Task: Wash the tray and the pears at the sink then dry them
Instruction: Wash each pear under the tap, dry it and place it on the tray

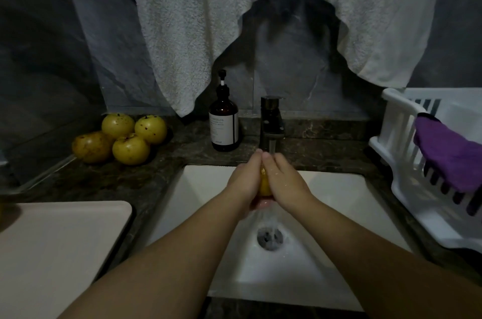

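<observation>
Under tap, pear (265, 184) upright between hands (245, 180)

home bathroom — sink (198, 175), towel (182, 31)

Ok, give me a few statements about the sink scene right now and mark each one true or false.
1. Both hands, left hand and right hand, cup one pear under the running faucet. True.
2. Four pears sit on the counter to the left of the sink. True.
3. The purple cloth lies in the sink. False: it hangs over the white drying rack on the right.
4. The soap bottle stands right of the faucet. False: it stands left of it.
5. The tray is under the water. False: it rests on the counter at the left.
</observation>
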Available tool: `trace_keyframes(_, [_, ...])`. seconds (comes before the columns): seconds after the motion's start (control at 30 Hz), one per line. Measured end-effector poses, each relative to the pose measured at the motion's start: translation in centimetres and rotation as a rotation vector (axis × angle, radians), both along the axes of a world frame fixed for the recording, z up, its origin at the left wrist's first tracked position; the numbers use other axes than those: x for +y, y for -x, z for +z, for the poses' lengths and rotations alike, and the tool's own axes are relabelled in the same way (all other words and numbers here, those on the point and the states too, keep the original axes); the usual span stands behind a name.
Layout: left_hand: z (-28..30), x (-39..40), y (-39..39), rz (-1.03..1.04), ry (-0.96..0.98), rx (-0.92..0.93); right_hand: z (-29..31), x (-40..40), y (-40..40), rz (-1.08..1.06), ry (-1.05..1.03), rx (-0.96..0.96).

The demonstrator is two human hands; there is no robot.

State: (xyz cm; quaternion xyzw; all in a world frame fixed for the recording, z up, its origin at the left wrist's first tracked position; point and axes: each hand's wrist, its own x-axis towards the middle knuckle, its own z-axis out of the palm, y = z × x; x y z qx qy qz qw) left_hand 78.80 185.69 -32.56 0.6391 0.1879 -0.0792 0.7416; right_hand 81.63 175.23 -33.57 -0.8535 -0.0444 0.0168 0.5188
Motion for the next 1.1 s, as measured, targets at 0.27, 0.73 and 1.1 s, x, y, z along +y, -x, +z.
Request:
trace_keyframes(0.27, [0.2,0.3,0.2,-0.069,0.065,0.055,-0.3,-0.4,-0.4,0.019,0.064,-0.054])
trace_keyframes(0.73, [-0.2,1.1,-0.1,-0.235,0.232,0.099,-0.3,-4.1,-0.7,0.288,0.386,-0.171])
trace_keyframes(1.1, [-0.3,0.9,-0.5,-0.196,0.267,0.074,-0.6,-4.1,-0.9,0.225,0.224,-0.101])
